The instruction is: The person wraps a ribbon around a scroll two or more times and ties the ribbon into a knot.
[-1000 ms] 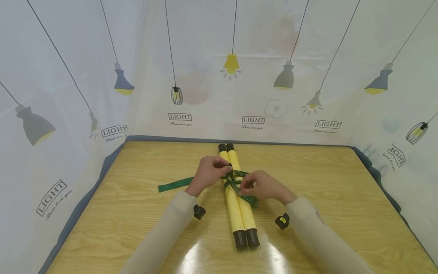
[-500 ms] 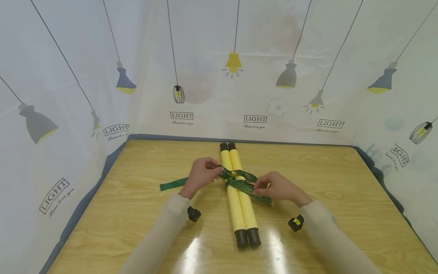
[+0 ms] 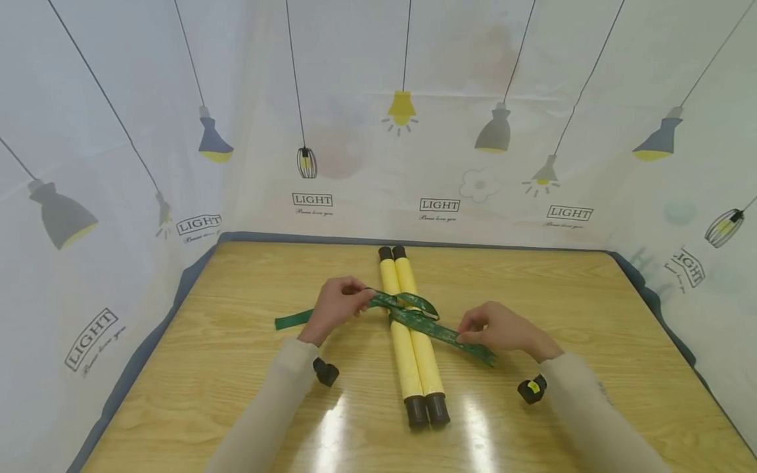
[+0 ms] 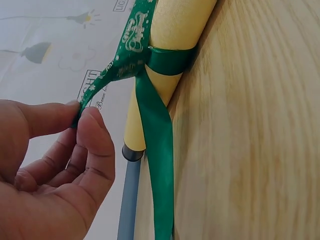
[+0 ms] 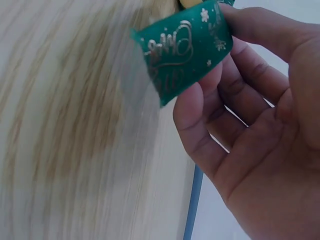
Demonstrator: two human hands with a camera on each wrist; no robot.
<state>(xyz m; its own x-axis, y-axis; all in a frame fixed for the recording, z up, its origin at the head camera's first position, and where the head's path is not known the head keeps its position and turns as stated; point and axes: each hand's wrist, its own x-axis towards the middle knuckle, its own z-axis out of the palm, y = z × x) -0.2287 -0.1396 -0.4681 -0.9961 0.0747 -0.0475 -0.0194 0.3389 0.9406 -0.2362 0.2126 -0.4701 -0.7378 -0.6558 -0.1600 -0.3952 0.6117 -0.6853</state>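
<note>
Two yellow rods [image 3: 404,348] with dark end caps lie side by side on the table, bound round the middle by a green ribbon [image 3: 414,320] with silver print. Between thumb and forefinger my left hand [image 3: 338,305] pinches the ribbon just left of the rods. My right hand [image 3: 501,328] pinches it near its right end, and that printed ribbon end [image 5: 185,52] sticks out past the fingers. A ribbon loop [image 3: 422,303] arches over the right rod. In the left wrist view, a plain green tail [image 4: 156,145] runs down from the crossing on the rod.
The wooden table [image 3: 248,282] has a dark blue edging [image 3: 503,247] at its back. A white sheet [image 3: 355,52] printed with lamps hangs behind and on both sides. Small black cameras sit at the left wrist [image 3: 326,372] and right wrist [image 3: 532,389].
My hands have drawn apart, the left one leftward and the right one rightward. The ribbon between them is stretched out straighter across the rods, and the loop shows more plainly. The rods stay put.
</note>
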